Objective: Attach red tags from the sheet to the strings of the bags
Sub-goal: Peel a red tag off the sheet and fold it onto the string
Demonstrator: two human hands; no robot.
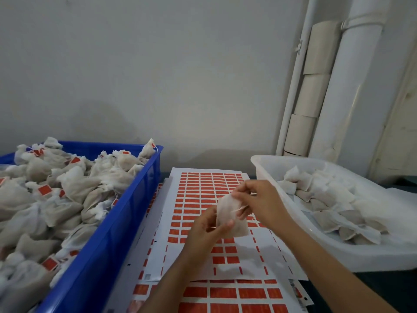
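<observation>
Above the tag sheet (203, 199), left hand (206, 229) holds the bag (228, 213); right hand (255, 199) pinches its string (242, 208). Probably best: keep the string taut before peeling a tag.

A plain pale wall (158, 64) fills the background. Against the wall, at its right end, stands a thick white pipe (345, 91), running upward with a joint collar near its top. Squeezed just left of that pipe is a leaning column of beige cardboard tubes (313, 93), stacked end to end. A thinner white pipe (293, 86) runs beside the tubes, on their wall side. A pale wooden board (397, 132) stands to the right of the thick pipe.
</observation>
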